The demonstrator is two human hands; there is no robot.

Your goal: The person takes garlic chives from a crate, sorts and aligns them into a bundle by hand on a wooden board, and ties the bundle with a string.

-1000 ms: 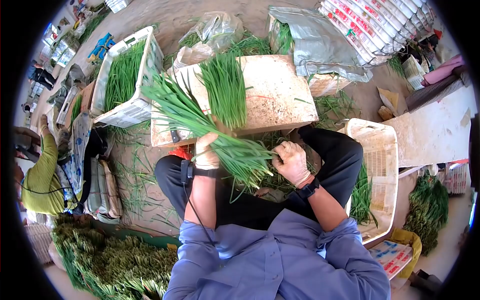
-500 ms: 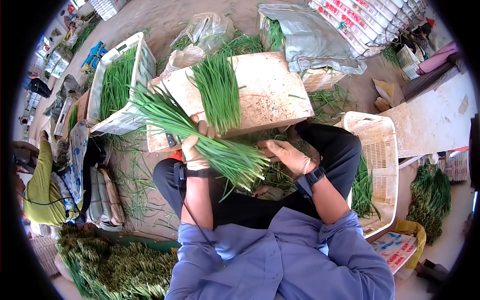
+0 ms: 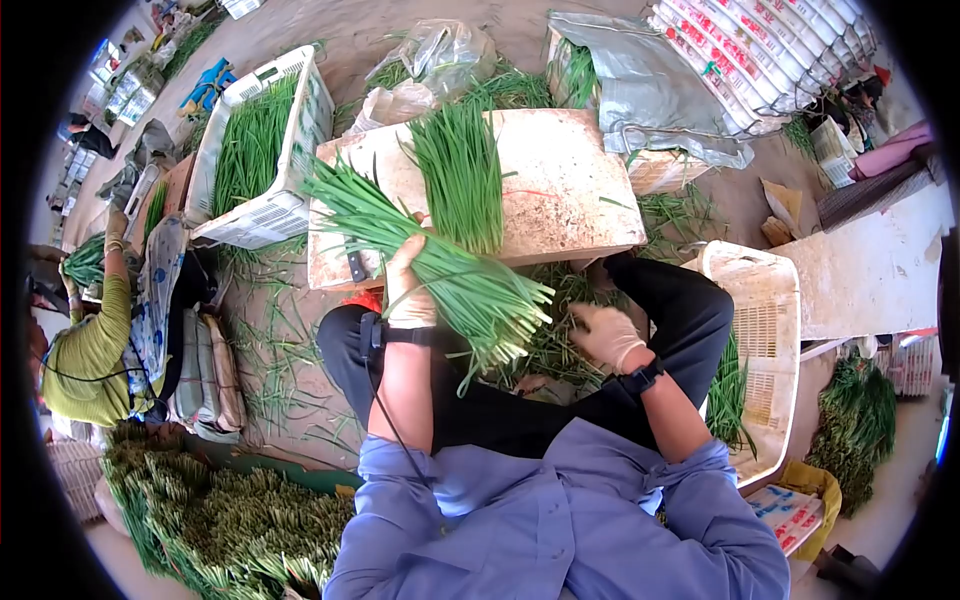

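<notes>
My gloved left hand point(image 3: 408, 288) is wrapped round a bunch of long green stalks point(image 3: 465, 290), whose pale cut ends point right and down over my lap. My gloved right hand point(image 3: 605, 335) is just right of those ends, apart from them, its fingers curled; whatever they may hold is too small to make out. A second green bunch point(image 3: 455, 180) lies on the stained white board point(image 3: 560, 190) in front of me. At the board's left edge lies a dark-handled knife point(image 3: 355, 262), partly covered.
White crates with green stalks stand at the left point(image 3: 262, 215) and right point(image 3: 775, 340). A large pile of bunches point(image 3: 240, 520) lies at lower left. A person in a green top point(image 3: 90, 370) works at far left. Loose stalks litter the floor point(image 3: 280, 370).
My right hand has moved right and down, away from the cut ends. My left hand keeps its hold on the bunch. The person at left now has green stalks at the hands.
</notes>
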